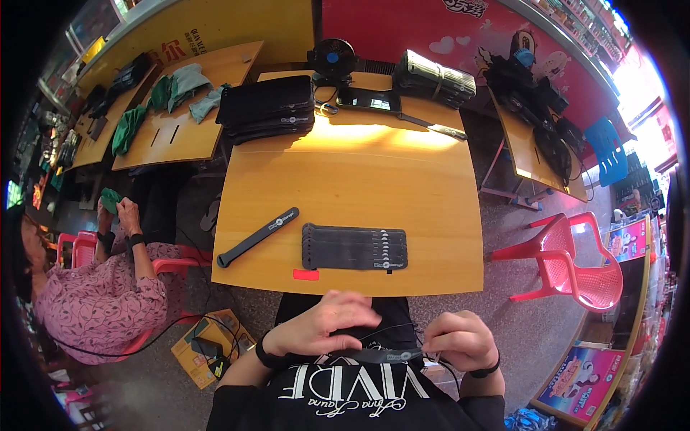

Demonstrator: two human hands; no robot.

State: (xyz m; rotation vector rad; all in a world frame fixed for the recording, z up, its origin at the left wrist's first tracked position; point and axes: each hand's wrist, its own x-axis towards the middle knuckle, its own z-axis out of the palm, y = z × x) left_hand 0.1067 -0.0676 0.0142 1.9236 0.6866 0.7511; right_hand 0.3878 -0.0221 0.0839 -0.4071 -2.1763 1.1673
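Head view: kinda all riding on one pinch

So, the worktop (pixel 345 172) first: a forearm bump could probably skew the fanned row of straps (pixel 341 248) near its front edge. Left hand (pixel 332 323) looks loose, fingers spread above the black strap (pixel 392 355); can't tell if its thumb touches. Right hand (pixel 460 336) seems pinched on one end, and that strap hangs over the lap, so a slack grip could drop it.

Count, big to small: one worktop, one thick black stack (pixel 264 108), one banded bundle (pixel 435 80), one fanned row (too overlapped to count exactly), two loose straps (pixel 259 237), one in hand, one red tab (pixel 306 274).
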